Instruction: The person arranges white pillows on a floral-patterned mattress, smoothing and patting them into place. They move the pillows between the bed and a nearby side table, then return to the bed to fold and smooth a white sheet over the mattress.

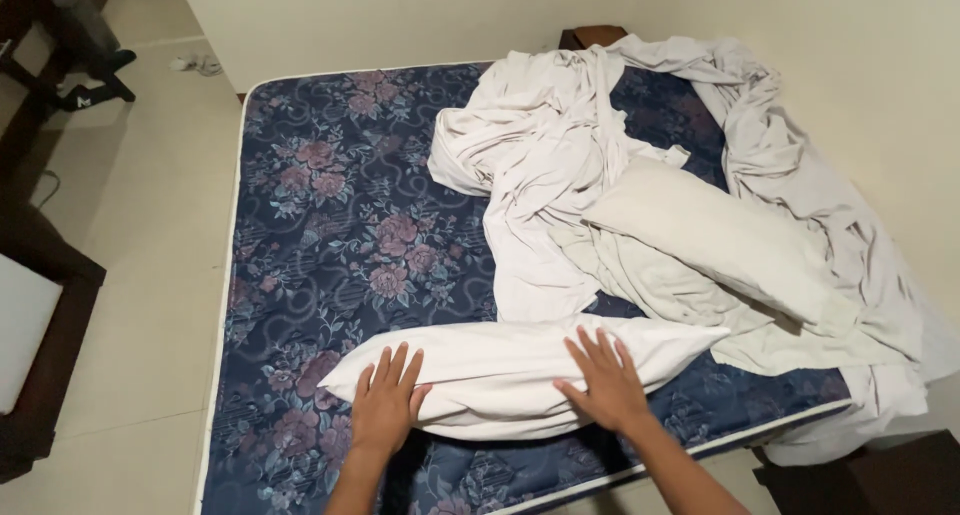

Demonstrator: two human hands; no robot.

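A long white pillow (500, 367) lies across the near part of a bare mattress (320, 215) with a dark blue flower pattern. My left hand (385, 400) rests flat on the pillow's left end, fingers spread. My right hand (603, 377) presses flat on the pillow further right, fingers also apart. Neither hand grips anything. A second white pillow (715, 237) lies on a heap of crumpled white sheets (545, 160) that covers the far right of the mattress.
Light walls close off the far side and the right. Pale tiled floor (140, 275) runs along the left. Dark wooden furniture (40, 305) stands at the left edge, and a dark piece (880, 480) sits at the bottom right.
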